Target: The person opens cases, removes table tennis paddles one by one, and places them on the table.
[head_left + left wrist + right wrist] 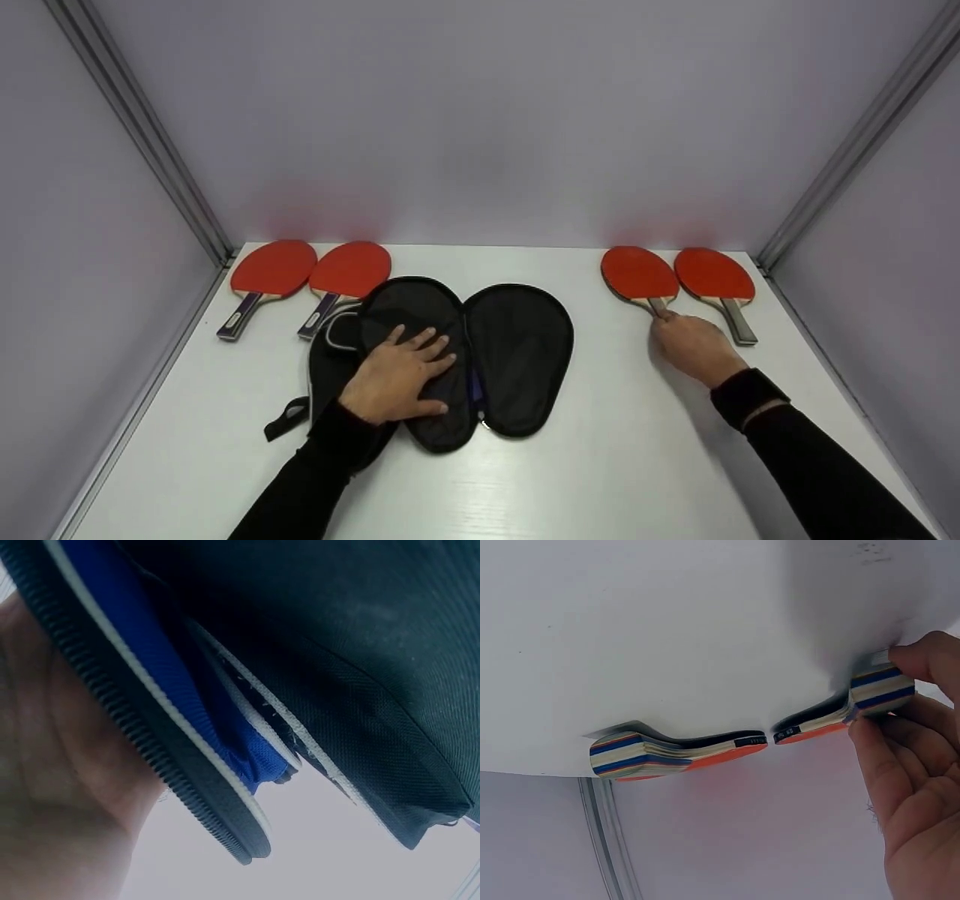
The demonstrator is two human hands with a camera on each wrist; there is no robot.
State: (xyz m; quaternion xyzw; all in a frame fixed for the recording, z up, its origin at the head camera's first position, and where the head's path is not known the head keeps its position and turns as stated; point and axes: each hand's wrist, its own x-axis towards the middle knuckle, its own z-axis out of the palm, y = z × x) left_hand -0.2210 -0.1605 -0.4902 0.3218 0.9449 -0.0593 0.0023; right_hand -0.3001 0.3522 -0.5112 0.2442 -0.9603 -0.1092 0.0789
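My left hand (397, 379) lies with spread fingers on one half of an unfolded black paddle case (523, 360). Under that half, at its left, shows more black fabric with white piping (334, 365); whether it is a second case I cannot tell. In the left wrist view, the zipper edge (150, 757) and blue lining (161, 652) appear beside the palm. At the right, my right hand (694, 345) pinches the handle (881, 690) of a red table tennis paddle (637, 272) between thumb and fingers. The blade lies on the table, red side up.
Another red paddle (714, 274) lies just right of the held one. Two more, the outer left paddle (274, 268) and the inner left paddle (351, 268), lie at the back left. A black strap (286, 421) sticks out leftward. Walls enclose the white table (480, 495).
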